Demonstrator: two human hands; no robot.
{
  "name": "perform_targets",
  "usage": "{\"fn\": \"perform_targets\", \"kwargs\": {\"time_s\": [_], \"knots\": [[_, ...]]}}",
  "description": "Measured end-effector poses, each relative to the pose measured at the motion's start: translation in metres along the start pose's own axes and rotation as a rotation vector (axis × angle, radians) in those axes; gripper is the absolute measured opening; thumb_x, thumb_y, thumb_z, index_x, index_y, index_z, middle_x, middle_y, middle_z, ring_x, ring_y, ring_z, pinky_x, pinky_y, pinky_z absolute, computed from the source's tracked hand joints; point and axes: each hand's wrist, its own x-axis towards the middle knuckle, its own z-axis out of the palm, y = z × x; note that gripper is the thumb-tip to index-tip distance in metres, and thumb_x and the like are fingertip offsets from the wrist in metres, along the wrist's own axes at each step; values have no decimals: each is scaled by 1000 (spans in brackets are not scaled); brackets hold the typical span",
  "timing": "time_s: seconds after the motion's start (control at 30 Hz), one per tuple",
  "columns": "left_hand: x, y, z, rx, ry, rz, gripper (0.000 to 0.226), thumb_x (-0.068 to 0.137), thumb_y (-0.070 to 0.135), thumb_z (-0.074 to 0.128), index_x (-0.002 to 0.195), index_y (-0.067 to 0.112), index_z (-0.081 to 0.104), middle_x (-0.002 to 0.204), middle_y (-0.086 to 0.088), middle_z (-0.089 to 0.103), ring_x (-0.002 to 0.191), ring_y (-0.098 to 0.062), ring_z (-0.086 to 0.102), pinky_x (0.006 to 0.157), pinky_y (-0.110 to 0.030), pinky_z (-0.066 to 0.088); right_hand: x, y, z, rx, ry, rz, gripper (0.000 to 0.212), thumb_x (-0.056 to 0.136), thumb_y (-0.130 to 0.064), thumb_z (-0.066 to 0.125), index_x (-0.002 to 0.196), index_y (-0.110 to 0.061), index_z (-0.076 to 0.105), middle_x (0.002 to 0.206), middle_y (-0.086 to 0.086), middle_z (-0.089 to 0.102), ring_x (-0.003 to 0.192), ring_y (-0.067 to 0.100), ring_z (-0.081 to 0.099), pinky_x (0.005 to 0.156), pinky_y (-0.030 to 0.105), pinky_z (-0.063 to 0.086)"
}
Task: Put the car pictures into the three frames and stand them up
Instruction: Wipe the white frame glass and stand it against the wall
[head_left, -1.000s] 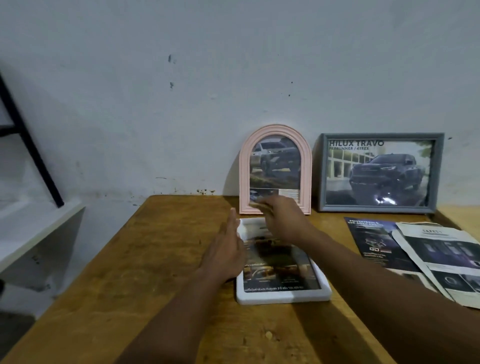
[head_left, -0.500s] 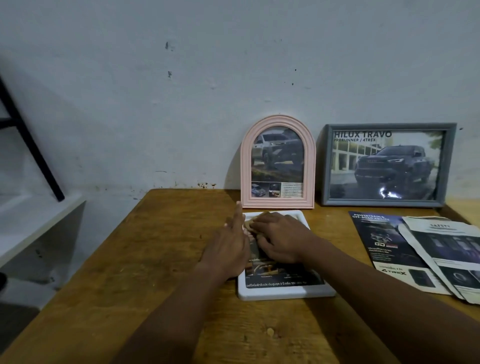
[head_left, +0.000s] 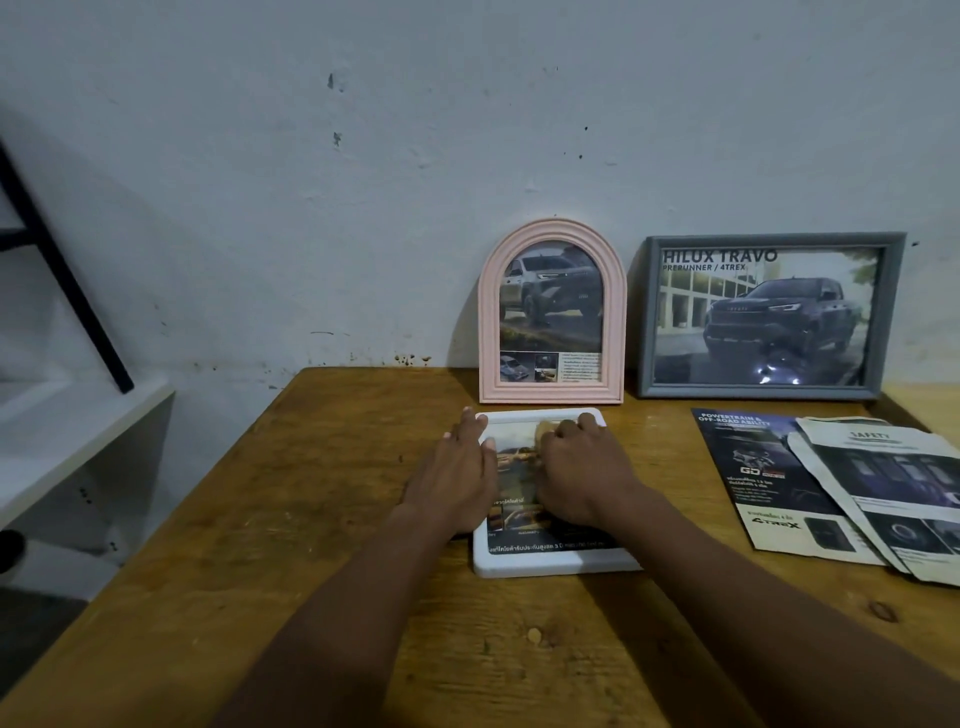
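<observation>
We see three frames: pink frame (head_left: 551, 312) and grey frame (head_left: 769, 317) upright in the centre, white frame (head_left: 550, 564) flat below. Two leaflets (head_left: 769, 483) lie at right. Left hand (head_left: 457, 480) lies open and flat; right hand (head_left: 584, 475) is curled, fingers pressing on the white frame.

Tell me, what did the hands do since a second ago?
The right hand came back from the pink frame and settled on the white frame lying flat on the table. The left hand stayed at that frame's left edge. The pink and grey frame stayed standing, and the leaflets did not move.
</observation>
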Motion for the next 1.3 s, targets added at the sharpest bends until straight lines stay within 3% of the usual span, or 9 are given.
{"fn": "perform_targets", "kwargs": {"time_s": [0.13, 0.23, 0.43, 0.57, 0.67, 0.83, 1.03, 1.13, 1.3], "knots": [[-2, 1, -3, -28, -5, -4, 54, 110, 39, 24, 162, 22, 20, 170, -3, 15, 152, -34, 25, 119, -44, 25, 5, -16, 7, 200, 55, -150, 28, 94, -34, 54, 114, -18, 66, 121, 5, 63, 115, 26, 44, 93, 44, 41], [-5, 1, -4, -32, -12, -21, 57, 110, 42, 24, 163, 23, 14, 167, -6, 25, 152, -34, 25, 119, -46, 26, 1, 2, 6, 312, 0, -238, 36, 99, -32, 49, 134, -32, 58, 139, -1, 57, 127, 27, 43, 100, 46, 37], [-5, -1, -1, -27, -30, -10, 57, 109, 48, 18, 163, 29, 14, 169, -4, 18, 156, -26, 13, 125, -44, 12, -30, 30, -6, -23, 33, -56, 42, 96, -39, 53, 135, -25, 54, 139, 2, 57, 125, 24, 43, 100, 44, 35], [-2, -4, 2, 0, -2, -4, 59, 108, 49, 16, 162, 25, 19, 167, -5, 25, 154, -26, 20, 125, -47, 17, -37, -30, -7, 37, 105, 137, 32, 92, -34, 59, 115, -13, 61, 120, 11, 62, 117, 30, 48, 98, 44, 41], [-3, -2, -1, 3, 10, -15, 56, 109, 44, 19, 161, 22, 23, 165, -7, 31, 152, -30, 27, 124, -47, 21, -32, -42, -5, 134, 143, 2, 23, 90, -32, 61, 109, -18, 65, 115, 5, 66, 114, 28, 45, 94, 44, 39], [-9, 3, -5, -10, 0, -35, 55, 110, 43, 22, 161, 23, 23, 161, -10, 38, 150, -33, 29, 121, -50, 28, -44, 22, -10, 176, -21, -141, 39, 98, -32, 52, 136, -39, 52, 138, -3, 56, 122, 20, 42, 97, 44, 29], [-11, 9, -7, 28, 5, -47, 55, 110, 43, 20, 161, 22, 23, 163, -8, 34, 152, -31, 26, 120, -47, 24, -66, -25, -12, 62, 38, 102, 28, 94, -30, 52, 118, -17, 62, 124, 6, 64, 121, 28, 46, 103, 45, 36], [-11, 10, -7, 19, 3, -62, 56, 110, 44, 20, 161, 22, 23, 164, -7, 33, 152, -31, 25, 120, -48, 23, -62, -59, -9, 227, 85, 9, 24, 92, -28, 60, 114, -21, 68, 121, 4, 66, 123, 27, 44, 104, 46, 35], [-11, 8, -7, -3, 17, -42, 54, 110, 42, 22, 160, 21, 26, 161, -11, 38, 150, -32, 31, 119, -47, 27, -72, -4, -17, 208, 4, -72, 38, 98, -25, 53, 134, -36, 57, 138, -1, 58, 132, 22, 39, 105, 47, 27]]}}
